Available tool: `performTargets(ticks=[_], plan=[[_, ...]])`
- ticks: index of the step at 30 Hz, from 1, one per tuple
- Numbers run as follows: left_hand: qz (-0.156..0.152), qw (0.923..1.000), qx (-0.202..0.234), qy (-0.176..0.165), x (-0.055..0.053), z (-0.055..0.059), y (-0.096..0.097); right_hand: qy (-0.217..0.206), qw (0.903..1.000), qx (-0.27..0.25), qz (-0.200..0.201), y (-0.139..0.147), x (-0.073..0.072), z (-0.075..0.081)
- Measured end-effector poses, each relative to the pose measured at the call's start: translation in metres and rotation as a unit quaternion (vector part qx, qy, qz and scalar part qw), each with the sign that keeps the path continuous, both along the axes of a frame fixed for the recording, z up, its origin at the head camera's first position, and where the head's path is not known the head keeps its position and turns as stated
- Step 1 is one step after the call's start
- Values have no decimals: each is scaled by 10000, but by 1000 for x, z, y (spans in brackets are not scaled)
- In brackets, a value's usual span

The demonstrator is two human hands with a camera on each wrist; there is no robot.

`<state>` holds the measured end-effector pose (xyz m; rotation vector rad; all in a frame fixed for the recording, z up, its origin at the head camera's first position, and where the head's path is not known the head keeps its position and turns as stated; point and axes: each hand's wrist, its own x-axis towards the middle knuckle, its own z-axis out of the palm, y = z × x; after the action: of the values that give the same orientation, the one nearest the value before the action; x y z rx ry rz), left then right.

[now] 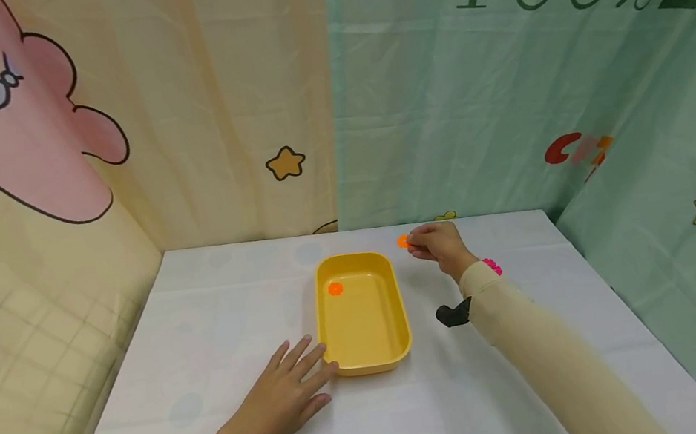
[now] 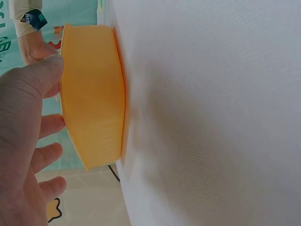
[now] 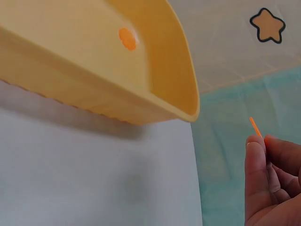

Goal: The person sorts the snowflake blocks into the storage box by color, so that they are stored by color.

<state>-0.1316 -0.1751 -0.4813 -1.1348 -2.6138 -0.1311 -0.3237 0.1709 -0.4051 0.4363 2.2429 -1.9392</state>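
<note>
A yellow rectangular tray [image 1: 368,330] stands on the table, holding one small flat orange flower-shaped piece [image 1: 335,289] near its far left corner. My left hand [image 1: 283,397] is spread at the tray's near left corner, with fingertips right at the rim; the left wrist view shows its thumb and fingers along the tray's upper edge [image 2: 64,75]. Beyond the tray's far right corner, my right hand [image 1: 438,245] pinches a thin orange piece [image 3: 254,126] between thumb and index finger, raised above the table. Part of that piece is hidden behind the fingertips.
A pink scalloped piece [image 1: 493,266] lies on the table, partly hidden behind the right forearm. The white-covered table [image 1: 232,302] backs against printed curtains [image 1: 225,115]. Dark wrist straps [image 1: 453,315] show at both sleeves.
</note>
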Motion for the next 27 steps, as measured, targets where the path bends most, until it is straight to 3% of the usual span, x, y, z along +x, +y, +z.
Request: performTargets(ticks=[15,27], plan=[[-78,9999,40,116,3,-1,-3,282,9980,351,438,-49,0,0],[32,9997,-126,-186,2,3,-3,367,9962,598,515,-80,2,-4]])
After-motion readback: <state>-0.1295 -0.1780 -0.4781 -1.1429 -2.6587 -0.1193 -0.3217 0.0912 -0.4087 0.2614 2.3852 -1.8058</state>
